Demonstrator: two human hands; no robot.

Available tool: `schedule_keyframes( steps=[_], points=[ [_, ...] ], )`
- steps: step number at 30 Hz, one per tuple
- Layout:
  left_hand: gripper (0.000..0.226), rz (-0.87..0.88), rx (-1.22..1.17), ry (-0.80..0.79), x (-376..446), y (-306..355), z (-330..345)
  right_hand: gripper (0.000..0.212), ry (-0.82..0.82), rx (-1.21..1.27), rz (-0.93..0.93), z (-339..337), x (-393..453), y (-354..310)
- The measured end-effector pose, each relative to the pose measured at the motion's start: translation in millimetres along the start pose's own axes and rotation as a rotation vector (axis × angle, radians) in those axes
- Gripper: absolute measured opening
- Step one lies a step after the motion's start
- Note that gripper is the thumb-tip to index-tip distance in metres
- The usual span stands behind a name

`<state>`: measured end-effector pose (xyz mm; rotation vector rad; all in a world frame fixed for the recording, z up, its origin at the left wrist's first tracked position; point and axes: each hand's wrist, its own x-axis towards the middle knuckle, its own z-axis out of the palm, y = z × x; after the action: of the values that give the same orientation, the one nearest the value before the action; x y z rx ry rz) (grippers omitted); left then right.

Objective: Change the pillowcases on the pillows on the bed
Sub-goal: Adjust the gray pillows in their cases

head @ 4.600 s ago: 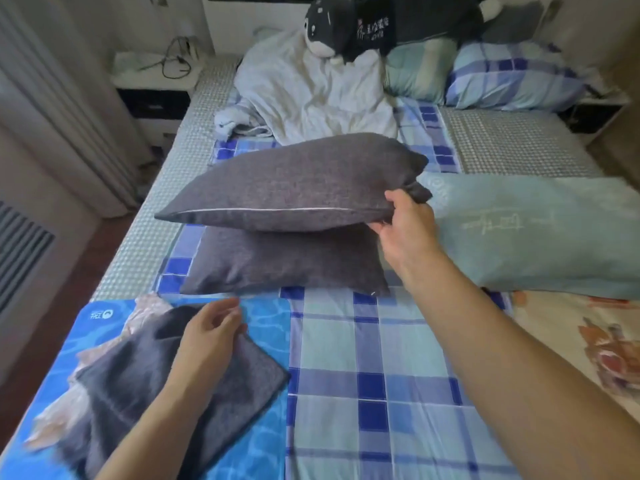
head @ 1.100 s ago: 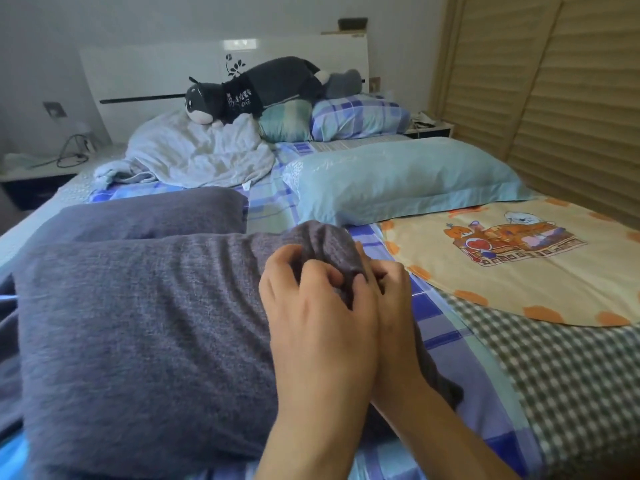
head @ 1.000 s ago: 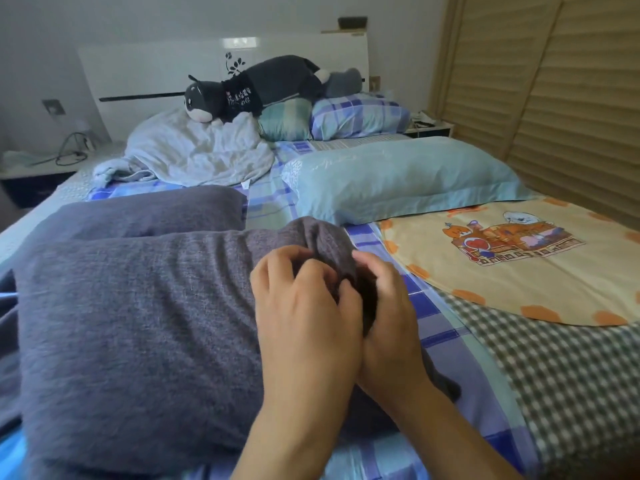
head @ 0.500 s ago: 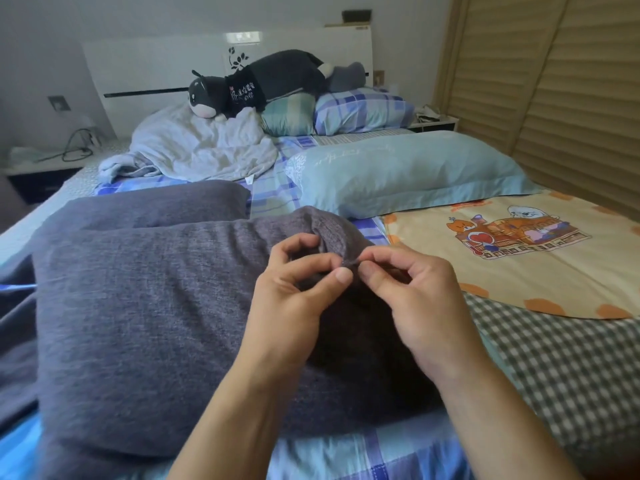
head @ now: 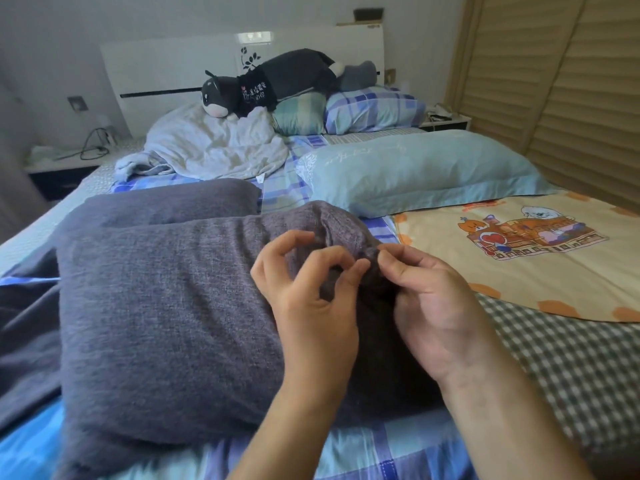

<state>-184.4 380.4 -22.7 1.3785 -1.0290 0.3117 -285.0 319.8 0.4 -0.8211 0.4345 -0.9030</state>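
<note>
A grey pillow (head: 166,306) is seen lying across the near end of a bed (head: 571,358), its right-hand corner bunched up and worked at by two bare hands. The left hand (head: 311,292) is held over the corner with its fingers curled; thumb and forefinger are drawn close together at the fabric, though whether cloth is actually caught in that grip cannot be told. The right hand (head: 429,299) is closed on the same corner, a small fold of grey cloth being pinched between thumb and forefinger, just beside the left fingertips.

A second grey pillow (head: 162,206) is laid directly behind the first, touching it, toward the left edge of the bed. A pale blue pillow (head: 422,168) is set to the right of it, across the middle of the bed, and a cream cloth with a cartoon print (head: 519,251) is spread at the right edge, just in front of the blue pillow. More dark grey fabric (head: 24,327) is heaped at the near left edge, against the first pillow.

At the head of the bed a crumpled white blanket (head: 214,147) is piled, with a dark plush toy (head: 270,84) stretched over it and over two checked pillows (head: 367,109). A nightstand (head: 59,161) with a cable on it is visible past the left edge.
</note>
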Motion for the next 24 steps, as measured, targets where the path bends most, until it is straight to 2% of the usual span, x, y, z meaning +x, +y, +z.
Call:
schedule_keyframes(
  steps=[3, 6, 10, 14, 17, 21, 24],
  points=[
    [0.009, 0.104, 0.085, 0.048, -3.2, -0.2, 7.2, 0.009, 0.056, 0.023, -0.114, 4.7, -1.7, 9.9],
    [0.015, 0.061, 0.078, -0.047, -2.1, 7.1, 3.5, 0.006, 0.131, -0.075, -0.253, 5.5, -0.8, 21.7],
    [0.004, -0.227, -0.049, -0.283, 14.2, 11.9, -13.9, 0.008, 0.195, -0.240, -0.368, 2.4, 3.6, 32.7],
    [0.005, -0.478, -0.201, -0.458, 38.5, 10.3, -32.0, 0.007, 0.224, -0.454, -0.479, 2.3, 6.2, 39.8],
    [0.007, -0.490, -0.124, -0.486, 47.0, 15.7, -37.0, 0.008, 0.200, -0.522, -0.518, 2.7, 4.6, 41.2],
    [0.010, -0.408, 0.058, -0.462, 51.6, 22.1, -32.8, 0.011, 0.139, -0.599, -0.629, 2.8, 1.9, 44.9],
    [0.008, -0.441, 0.026, -0.488, 56.1, 21.7, -32.2, 0.020, 0.107, -0.671, -0.695, -2.7, 2.7, 43.8]
  ],
)
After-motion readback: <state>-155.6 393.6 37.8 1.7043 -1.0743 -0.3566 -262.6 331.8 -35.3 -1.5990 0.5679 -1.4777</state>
